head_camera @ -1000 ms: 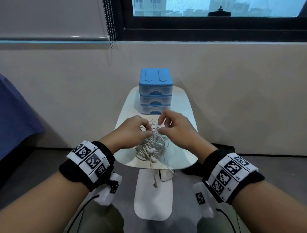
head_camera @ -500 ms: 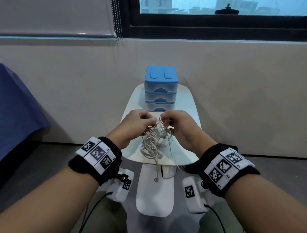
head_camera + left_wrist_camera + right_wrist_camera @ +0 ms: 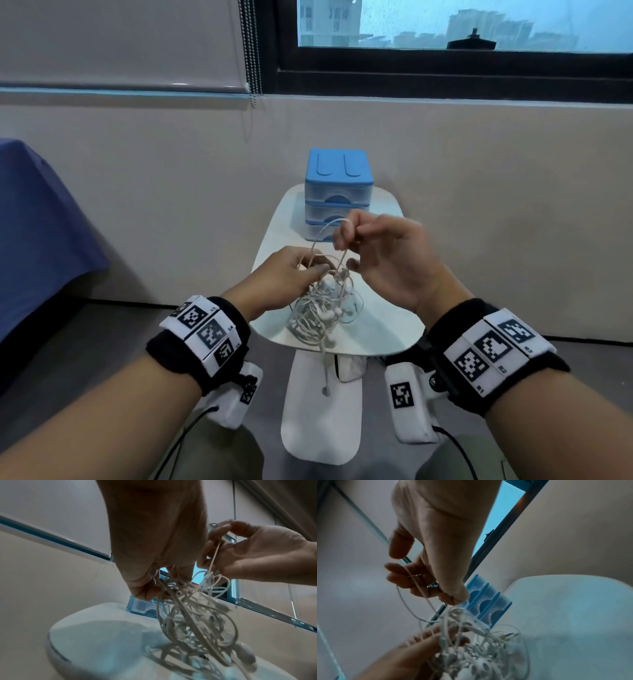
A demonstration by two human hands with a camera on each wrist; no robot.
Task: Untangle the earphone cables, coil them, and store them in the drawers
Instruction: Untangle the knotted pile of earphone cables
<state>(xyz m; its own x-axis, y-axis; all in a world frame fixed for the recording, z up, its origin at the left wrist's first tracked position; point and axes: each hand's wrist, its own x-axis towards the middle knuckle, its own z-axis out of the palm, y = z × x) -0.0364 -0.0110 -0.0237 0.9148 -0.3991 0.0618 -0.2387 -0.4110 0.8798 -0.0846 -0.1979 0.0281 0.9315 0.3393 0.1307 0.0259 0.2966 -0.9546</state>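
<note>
While the tangle (image 3: pixel 320 310) hangs from my fingers just above the table (image 3: pixel 387 329), with its lowest loops maybe touching the top, I think the biggest risk is to pull too hard. My left hand (image 3: pixel 291 274) has the fingers curled together around the top of the bundle, and my right hand (image 3: pixel 383 253) pinches one strand (image 3: pixel 329 228) between thumb and fingers and holds it up as a loop above the rest. If I draw this loop up while it is caught inside, the knot can become tighter and not looser. A sharp pull can also stress the thin wire where it joins an earbud (image 3: pixel 243 651).

One end (image 3: pixel 325 389) hangs below the table edge. It can catch on the edge, or its weight can drag other loops down if my left grip gets loose.

The drawers (image 3: pixel 337 202) stand closed at the far side of the table, just behind my hands. A wide movement of the right hand can knock them.
</note>
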